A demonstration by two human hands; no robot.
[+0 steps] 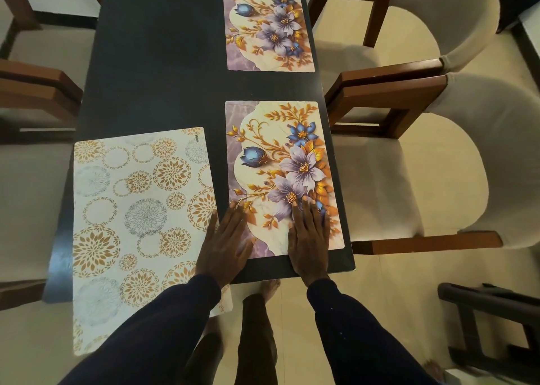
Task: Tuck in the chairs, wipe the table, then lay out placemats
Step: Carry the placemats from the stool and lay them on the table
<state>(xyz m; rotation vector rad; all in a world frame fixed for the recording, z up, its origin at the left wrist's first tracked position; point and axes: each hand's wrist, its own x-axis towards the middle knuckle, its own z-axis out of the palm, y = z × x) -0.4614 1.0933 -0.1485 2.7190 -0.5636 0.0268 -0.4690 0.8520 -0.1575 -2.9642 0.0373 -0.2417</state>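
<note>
both hands down flat on the near floral placemat, nothing gripped, fingers straight and slightly spread. left hand has its fingertips on the mat's near-left corner, w/ the palm over the strip of dark table between this mat and the white one. its thumb runs along the white mat's edge, touching or just beside, can't tell. right hand presses the near-right part of the same mat, fingers over the purple flower print, heel of the hand at the table's near edge. dark sleeves on both arms.

that floral mat lies on the near-right part of the table, lined up w/ the right edge. the far floral placemat, same print, lies further along the same side, a gap of bare tabletop between the two. the white placemat w/ gold circles lies on the near-left, a bit skewed, its near end hanging past the table edge.

two cream-cushioned wooden chairs on the right side, near one and far one, both drawn up to the table. wooden chair arms show on the left side too. a bare foot on the pale floor under the near edge.
</note>
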